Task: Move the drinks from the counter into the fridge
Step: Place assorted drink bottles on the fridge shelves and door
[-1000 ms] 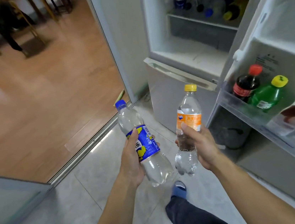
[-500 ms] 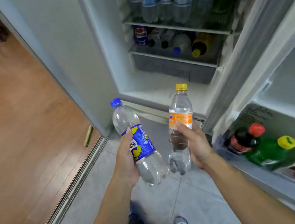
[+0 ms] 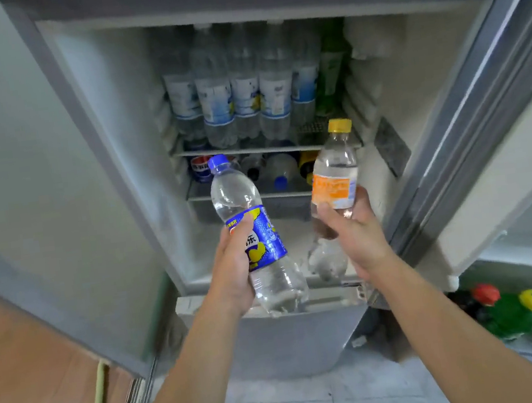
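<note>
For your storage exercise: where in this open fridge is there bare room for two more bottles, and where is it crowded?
Free: the white fridge floor below the drawer. Crowded: the top shelf, packed with upright bottles, and the shelf under it, with lying bottles.

blue-label bottle (image 3: 255, 236), frame centre: character "乐" legible | orange-label bottle (image 3: 335, 189): print illegible | fridge shelf bottles (image 3: 245, 100): labels blurred

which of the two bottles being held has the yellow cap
The orange-label bottle in the right hand; the left hand holds a blue-label bottle with a blue cap.
</note>
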`<state>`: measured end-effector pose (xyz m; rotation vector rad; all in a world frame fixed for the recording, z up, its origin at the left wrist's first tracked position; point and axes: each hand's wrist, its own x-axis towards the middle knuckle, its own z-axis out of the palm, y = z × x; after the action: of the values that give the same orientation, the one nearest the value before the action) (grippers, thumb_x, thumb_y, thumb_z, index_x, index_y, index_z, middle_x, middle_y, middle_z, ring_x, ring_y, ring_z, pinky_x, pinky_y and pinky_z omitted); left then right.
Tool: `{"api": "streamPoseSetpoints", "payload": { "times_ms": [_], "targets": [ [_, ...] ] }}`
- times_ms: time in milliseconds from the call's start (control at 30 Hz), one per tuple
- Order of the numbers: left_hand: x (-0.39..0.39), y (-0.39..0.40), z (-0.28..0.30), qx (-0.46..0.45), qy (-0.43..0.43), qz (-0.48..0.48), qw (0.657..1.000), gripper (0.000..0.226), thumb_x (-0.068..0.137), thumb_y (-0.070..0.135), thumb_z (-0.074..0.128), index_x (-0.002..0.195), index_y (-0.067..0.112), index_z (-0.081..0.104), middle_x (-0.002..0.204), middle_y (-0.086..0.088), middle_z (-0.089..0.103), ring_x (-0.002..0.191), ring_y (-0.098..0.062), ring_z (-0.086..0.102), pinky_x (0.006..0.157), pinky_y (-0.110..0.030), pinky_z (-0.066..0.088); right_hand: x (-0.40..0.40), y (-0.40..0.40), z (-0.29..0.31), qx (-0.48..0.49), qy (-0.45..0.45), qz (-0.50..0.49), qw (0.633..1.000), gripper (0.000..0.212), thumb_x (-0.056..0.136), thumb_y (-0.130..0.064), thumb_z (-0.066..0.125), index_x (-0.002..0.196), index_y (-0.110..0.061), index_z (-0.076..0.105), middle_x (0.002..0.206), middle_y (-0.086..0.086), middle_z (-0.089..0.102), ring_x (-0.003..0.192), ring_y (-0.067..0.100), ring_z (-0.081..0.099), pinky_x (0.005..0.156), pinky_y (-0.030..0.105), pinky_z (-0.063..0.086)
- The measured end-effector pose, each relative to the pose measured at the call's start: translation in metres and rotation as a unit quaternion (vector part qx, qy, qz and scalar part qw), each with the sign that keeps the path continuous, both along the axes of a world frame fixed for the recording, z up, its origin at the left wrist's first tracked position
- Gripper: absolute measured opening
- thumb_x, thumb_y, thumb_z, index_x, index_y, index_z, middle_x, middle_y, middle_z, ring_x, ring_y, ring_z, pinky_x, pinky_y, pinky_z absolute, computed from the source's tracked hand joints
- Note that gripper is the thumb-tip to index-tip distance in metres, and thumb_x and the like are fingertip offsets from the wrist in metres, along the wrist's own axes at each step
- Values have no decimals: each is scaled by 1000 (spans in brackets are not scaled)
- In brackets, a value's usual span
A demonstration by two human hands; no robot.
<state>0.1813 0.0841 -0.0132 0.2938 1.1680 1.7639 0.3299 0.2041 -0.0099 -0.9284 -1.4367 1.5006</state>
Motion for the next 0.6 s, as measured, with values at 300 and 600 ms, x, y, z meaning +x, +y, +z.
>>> {"api": "streamPoseSetpoints", "payload": {
  "times_ms": [300, 600],
  "targets": [
    [-24, 43, 26, 21, 15, -17, 1000, 35, 92, 34, 66, 122, 17, 62, 100, -12, 72, 87, -30, 68, 73, -42, 61, -70, 96, 71, 143, 9, -118, 983, 57, 87, -19, 75, 131, -23, 39, 109, -16, 61, 91, -14, 60, 75, 3, 47],
    [-36, 66, 28, 59, 76, -4, 995, 39, 83, 35, 73, 119, 24, 60, 97, -1, 76, 83, -16, 73, 70, -32, 59, -107, 167, 94, 123, -8, -90, 988, 67, 89, -16, 71, 140, -24, 29, 135, -1, 52, 121, 14, 54, 101, 34, 47]
  ]
}}
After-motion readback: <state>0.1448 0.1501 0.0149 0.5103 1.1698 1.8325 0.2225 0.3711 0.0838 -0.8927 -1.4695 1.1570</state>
